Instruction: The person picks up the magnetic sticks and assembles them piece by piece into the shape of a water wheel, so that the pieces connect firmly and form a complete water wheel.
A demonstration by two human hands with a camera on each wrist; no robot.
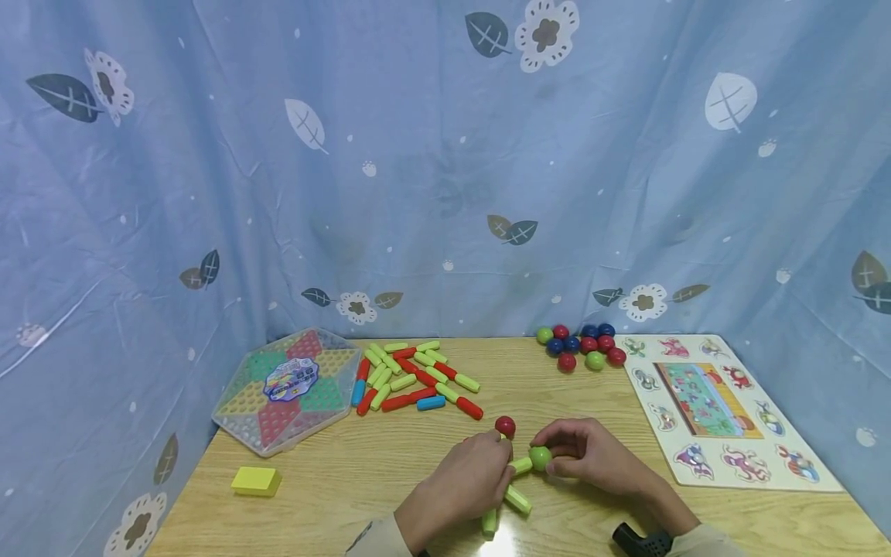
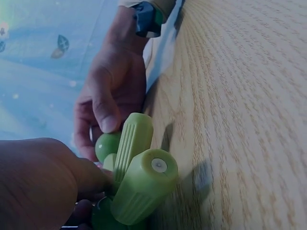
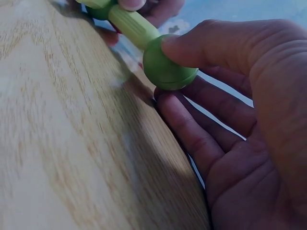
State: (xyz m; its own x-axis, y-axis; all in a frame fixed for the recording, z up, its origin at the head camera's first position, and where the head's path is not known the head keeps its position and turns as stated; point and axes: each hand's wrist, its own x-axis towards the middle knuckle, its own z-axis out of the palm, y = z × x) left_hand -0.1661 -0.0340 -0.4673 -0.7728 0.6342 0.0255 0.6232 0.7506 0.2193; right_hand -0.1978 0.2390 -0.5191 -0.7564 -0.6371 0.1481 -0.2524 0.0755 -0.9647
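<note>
While my left hand holds three green sticks and my right hand pinches one green ball, nine balls sit far back, near the table edge.

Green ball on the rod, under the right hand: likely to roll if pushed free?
Alone, the green ball looks smooth and round, so it probably rolls. Joined to the green rod, it likely pivots instead. The right hand pinches it, suggesting it is light.

Curtained play corner: toys on wooden table.
</note>
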